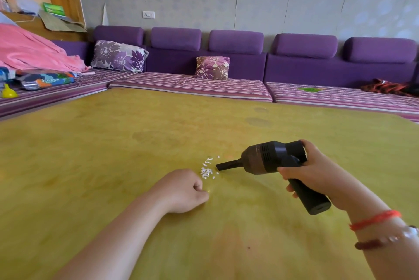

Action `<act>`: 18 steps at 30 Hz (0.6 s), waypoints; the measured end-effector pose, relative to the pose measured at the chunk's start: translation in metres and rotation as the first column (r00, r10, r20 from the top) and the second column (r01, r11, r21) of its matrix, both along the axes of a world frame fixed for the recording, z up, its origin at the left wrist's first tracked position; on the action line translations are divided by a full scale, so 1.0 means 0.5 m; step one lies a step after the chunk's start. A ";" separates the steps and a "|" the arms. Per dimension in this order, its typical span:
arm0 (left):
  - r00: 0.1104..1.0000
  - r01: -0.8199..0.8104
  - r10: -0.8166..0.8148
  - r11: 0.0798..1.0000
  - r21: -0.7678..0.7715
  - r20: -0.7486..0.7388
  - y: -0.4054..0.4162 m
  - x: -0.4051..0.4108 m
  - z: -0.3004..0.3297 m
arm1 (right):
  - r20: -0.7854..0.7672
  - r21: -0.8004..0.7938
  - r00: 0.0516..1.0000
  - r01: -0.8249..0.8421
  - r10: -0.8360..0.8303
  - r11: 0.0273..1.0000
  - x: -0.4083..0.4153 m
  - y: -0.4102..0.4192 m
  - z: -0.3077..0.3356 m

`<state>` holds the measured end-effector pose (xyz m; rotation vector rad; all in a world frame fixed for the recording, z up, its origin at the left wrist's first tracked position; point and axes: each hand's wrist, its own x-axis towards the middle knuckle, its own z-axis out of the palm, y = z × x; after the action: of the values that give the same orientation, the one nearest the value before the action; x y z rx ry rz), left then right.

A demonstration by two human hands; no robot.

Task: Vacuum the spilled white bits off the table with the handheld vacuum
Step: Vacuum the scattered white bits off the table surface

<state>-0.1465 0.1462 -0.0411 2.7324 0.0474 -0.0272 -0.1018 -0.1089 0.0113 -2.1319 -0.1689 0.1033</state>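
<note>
The right grip [317, 172], at the right of the frame, is wrapped around the handle of the black handheld vacuum [272, 159], thumb up by the rear of the body. The vacuum's narrow nozzle points left and slightly down, its tip just beside the white bits [207, 169]; whether it touches the counter cannot be told. The bits lie in a small loose cluster on the yellow counter [113, 155], just left of centre frame. The left grip [183, 190], in the lower middle, rests on the counter just below the cluster, fingers curled under into a loose fist; nothing shows inside it. A red thread [374, 219] and a beaded bracelet [385, 240] circle the right wrist. Across the upper frame runs a purple sofa [249, 62] with two floral cushions, a pink blanket [34, 53] at upper left.
</note>
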 end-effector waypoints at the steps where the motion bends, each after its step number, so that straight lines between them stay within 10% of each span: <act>1: 1.000 0.001 -0.001 1.000 -0.001 0.000 0.001 0.001 -0.001 | -0.004 -0.001 1.000 -0.002 0.002 1.000 -0.001 0.001 0.000; 18: 1.000 0.026 -0.026 0.999 0.019 -0.003 0.002 0.003 -0.003 | -0.016 -0.046 1.000 -0.005 0.004 0.999 -0.005 -0.004 0.010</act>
<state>-0.1448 0.1470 -0.0427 2.7520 0.0122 -0.0375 -0.1042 -0.1108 0.0164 -2.1762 -0.1631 0.1283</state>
